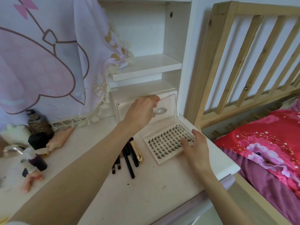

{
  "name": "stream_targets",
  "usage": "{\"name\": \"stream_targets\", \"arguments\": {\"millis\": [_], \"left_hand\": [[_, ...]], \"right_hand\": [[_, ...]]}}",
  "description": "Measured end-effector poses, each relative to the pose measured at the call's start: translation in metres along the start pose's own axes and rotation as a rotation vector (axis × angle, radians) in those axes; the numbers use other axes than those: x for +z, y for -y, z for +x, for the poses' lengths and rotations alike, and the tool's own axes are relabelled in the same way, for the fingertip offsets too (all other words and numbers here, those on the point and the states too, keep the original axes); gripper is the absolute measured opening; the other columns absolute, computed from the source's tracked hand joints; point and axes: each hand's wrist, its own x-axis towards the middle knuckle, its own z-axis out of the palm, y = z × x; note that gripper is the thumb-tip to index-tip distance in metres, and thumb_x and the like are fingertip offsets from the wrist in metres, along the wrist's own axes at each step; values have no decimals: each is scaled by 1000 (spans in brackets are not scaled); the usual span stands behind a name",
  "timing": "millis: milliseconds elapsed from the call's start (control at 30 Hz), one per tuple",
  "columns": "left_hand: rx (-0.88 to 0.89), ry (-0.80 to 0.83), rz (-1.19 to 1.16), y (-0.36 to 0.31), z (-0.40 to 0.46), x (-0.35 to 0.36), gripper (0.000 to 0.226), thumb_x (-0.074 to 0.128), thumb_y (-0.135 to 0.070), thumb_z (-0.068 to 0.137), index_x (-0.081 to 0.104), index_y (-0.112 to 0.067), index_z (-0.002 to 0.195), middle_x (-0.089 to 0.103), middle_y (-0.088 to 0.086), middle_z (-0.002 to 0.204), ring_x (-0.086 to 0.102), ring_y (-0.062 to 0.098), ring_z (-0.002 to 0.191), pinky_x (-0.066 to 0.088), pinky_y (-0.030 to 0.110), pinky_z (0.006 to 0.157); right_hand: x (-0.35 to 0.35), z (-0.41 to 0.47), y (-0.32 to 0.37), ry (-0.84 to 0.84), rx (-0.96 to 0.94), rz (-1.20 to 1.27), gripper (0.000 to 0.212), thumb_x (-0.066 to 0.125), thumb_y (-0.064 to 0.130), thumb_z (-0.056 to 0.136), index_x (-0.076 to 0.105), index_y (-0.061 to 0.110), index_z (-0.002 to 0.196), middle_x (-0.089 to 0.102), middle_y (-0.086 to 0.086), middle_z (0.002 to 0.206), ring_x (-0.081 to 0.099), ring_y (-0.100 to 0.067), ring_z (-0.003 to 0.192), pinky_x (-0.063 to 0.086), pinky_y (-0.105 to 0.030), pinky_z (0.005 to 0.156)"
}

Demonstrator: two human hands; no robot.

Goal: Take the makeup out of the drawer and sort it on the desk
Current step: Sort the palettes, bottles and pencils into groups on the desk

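Note:
A clear plastic case of false-lash clusters [165, 143] lies on the white desk [146, 192] with its lid [168, 108] swung up. My left hand [141, 111] grips the lid's top edge. My right hand [196, 143] rests on the tray's right side, fingers spread over the lashes. Left of the case lie several black pencils [128, 161] and a gold tube [137, 151]. The small white drawer [120, 104] stands behind the case, mostly hidden by my hand and the lid.
Bottles and jars [37, 127] crowd the desk's left side, with peach-coloured sponges [60, 140] among them. A pink printed cloth [40, 62] hangs at the back left. White shelves [146, 67] rise above the drawer. A wooden bed rail [243, 62] and red bedding [267, 143] lie right.

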Motion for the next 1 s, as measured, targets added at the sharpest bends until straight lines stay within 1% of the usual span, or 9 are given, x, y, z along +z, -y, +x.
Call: {"name": "stream_targets", "arguments": {"millis": [133,267,367,433,567,667,733,867,1000], "left_hand": [[-8,-49,-28,2,9,11,34,54,8,85,59,-6,116,64,10,110,59,20,103,47,29,82],[4,-102,-2,3,12,18,27,52,3,89,60,-5,114,63,11,112,54,20,106,37,21,80],[24,-111,30,4,16,18,24,47,-3,94,62,-3,112,62,13,110,51,25,105,35,23,81],[32,-115,41,4,17,18,24,45,-5,95,62,-2,111,62,14,107,51,27,103,36,27,81],[92,-176,121,5,14,20,16,58,1,86,68,0,98,65,17,94,56,34,91,44,40,77],[125,-168,162,13,13,21,27,78,9,59,72,0,84,64,15,78,59,33,72,51,40,65],[158,-154,208,14,11,20,30,77,12,56,72,0,82,64,13,76,60,32,68,50,37,62],[207,-137,283,8,-1,13,22,61,2,78,69,-2,98,66,14,94,60,34,87,41,41,75],[168,-80,265,17,-31,1,39,40,-23,91,58,-6,121,60,12,119,48,33,119,37,45,93]], "right_hand": [[1,-3,-5,-9,-97,-218,49,56,19,92,42,3,136,45,-14,136,43,-26,125,28,-25,102],[6,-6,-8,61,-227,-362,57,50,36,93,35,9,141,36,-11,145,29,-24,136,17,-30,112],[8,-8,-8,202,-377,-588,87,21,76,79,21,21,147,19,0,155,6,-17,145,-10,-34,115],[9,-10,-7,282,-429,-673,112,-5,91,59,13,27,149,9,4,157,-1,-14,145,-15,-34,113],[11,-11,-9,337,-440,-785,117,-22,88,49,7,34,149,0,4,158,-5,-14,145,-11,-37,116],[13,-10,-11,353,-448,-834,117,-27,87,48,6,36,148,-2,3,158,-6,-16,145,-9,-39,116],[13,-10,-10,365,-445,-844,116,-27,86,48,5,36,148,-2,3,158,-7,-17,145,-9,-39,116],[13,-10,-9,365,-449,-871,117,-28,86,47,6,36,148,-1,4,158,-6,-16,145,-10,-39,116],[9,-12,-3,377,-422,-780,115,-26,86,50,9,35,148,-1,4,158,-10,-13,144,-15,-38,114]]}}
